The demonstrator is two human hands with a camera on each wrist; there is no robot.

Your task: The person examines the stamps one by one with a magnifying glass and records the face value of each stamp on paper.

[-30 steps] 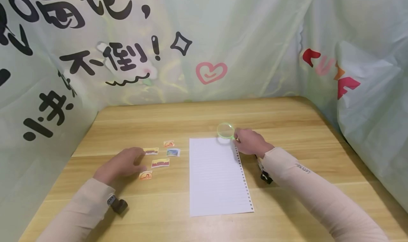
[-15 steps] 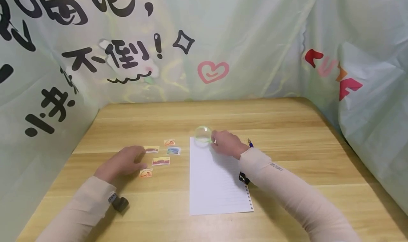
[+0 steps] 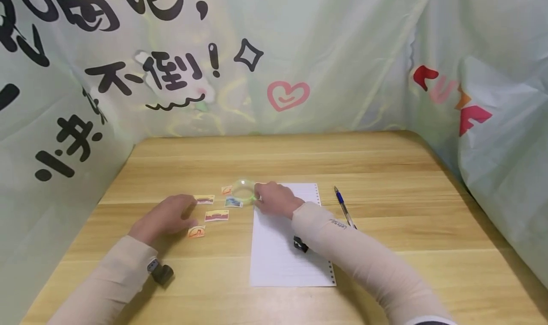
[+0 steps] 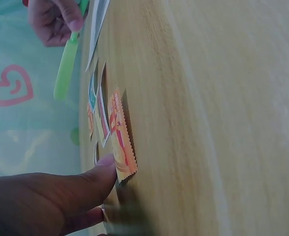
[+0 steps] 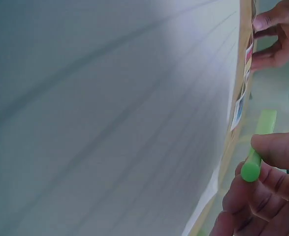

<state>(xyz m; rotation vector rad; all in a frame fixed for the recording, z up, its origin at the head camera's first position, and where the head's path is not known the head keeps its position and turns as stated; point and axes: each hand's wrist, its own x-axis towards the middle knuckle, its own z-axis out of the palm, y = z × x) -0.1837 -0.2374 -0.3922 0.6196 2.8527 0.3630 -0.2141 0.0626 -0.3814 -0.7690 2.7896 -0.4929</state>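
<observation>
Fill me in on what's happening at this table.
A person is handling a green magnifying glass and some small stamp-like pictures. The right hand holds the glass by its handle, the lens raised off the table near the blue picture. The left hand rests at the left of the group, its thumb at an orange picture. A lined sheet lies partly under the right arm, with a pen to its right.
</observation>
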